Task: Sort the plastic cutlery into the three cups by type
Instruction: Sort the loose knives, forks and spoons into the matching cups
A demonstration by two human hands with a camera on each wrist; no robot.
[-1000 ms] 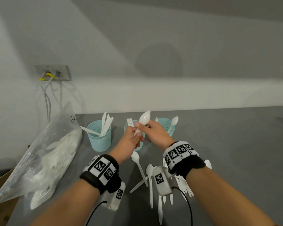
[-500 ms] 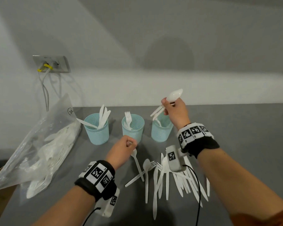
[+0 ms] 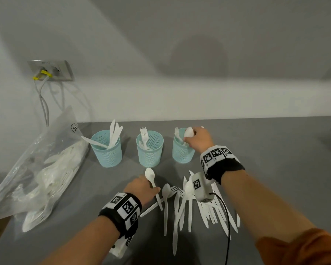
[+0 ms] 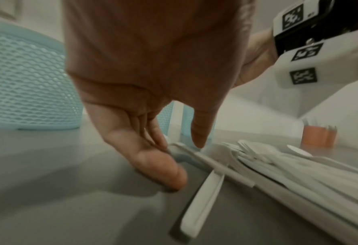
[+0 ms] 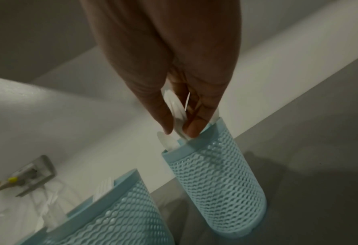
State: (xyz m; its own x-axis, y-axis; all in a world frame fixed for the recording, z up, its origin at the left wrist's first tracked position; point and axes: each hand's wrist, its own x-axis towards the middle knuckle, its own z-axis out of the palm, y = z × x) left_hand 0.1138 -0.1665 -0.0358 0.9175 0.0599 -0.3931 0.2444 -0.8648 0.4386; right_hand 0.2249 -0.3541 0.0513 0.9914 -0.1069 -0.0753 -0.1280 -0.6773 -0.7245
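Head view: grey table (image 3: 275,169) meets a white wall (image 3: 180,98).

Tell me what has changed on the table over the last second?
The right hand took the spoons from both hands' shared hold, lifted them rightward, then lowered them into the right cup, still pinching them. The left hand let go, dropped to the table and now touches a loose spoon. The three cups, the bag and the loose pile stayed put.
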